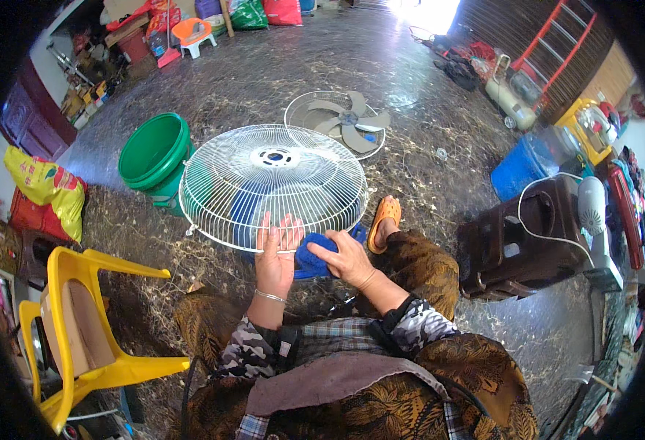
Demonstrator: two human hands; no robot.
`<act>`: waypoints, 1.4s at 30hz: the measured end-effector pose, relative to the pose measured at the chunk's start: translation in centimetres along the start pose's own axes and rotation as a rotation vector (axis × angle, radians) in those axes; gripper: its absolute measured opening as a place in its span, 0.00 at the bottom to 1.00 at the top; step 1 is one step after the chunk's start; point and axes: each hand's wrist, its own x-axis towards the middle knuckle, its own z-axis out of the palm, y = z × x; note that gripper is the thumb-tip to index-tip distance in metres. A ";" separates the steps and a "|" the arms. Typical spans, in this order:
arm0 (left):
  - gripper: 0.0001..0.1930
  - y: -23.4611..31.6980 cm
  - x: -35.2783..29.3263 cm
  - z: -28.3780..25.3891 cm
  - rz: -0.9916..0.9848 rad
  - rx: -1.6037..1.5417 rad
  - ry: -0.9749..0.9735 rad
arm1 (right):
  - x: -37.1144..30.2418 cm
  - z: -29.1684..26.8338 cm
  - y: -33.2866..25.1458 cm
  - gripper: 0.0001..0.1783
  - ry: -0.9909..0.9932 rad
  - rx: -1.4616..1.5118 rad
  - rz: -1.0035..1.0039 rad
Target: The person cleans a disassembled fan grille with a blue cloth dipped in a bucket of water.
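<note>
Propping up the near rim of a white fan guard (275, 183), the left hand (275, 260) lies palm up with its fingers stretched out against the wires; I cannot tell whether the thumb closes on the rim. The right hand (346, 259) is curled round a blue cloth (312, 257), bunched at the guard's near right edge, its thumb reaching left over the cloth. Camouflage sleeves (243, 357) cover the forearms, and a bangle (270, 295) circles the left wrist.

The guard sits tilted just ahead of the person, its wires running out from a ringed hub, and from here it hides part of a green bucket (133, 174) to its left. Just past it, grey fan blades (353, 136) lie over a second round grille on the dark floor (234, 81). Close on the right is a foot in an orange clog (373, 239).

Near left stands a yellow chair (62, 334) with brown cardboard (91, 323) in it, and farther off a yellow bag (40, 180). On the right a white cable (519, 210) drapes over a dark brown case (498, 257); beyond that comes a blue bin (517, 167). Far right, a red ladder (546, 42) leans near a cream tank (504, 99); far left stands an orange-and-white stool (190, 31).
</note>
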 end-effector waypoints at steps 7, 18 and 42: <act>0.28 0.7 0.1 -0.7 -0.013 0.031 -0.006 | -2.4 -1.5 3.4 0.34 -0.036 0.063 0.109; 0.26 1.3 -0.7 -1.5 0.051 0.108 -0.014 | 2.4 -1.6 -3.5 0.27 -0.186 0.121 0.094; 0.21 1.1 -1.8 -1.9 0.068 0.122 0.093 | 2.5 -2.4 -1.6 0.27 -0.048 -0.012 0.178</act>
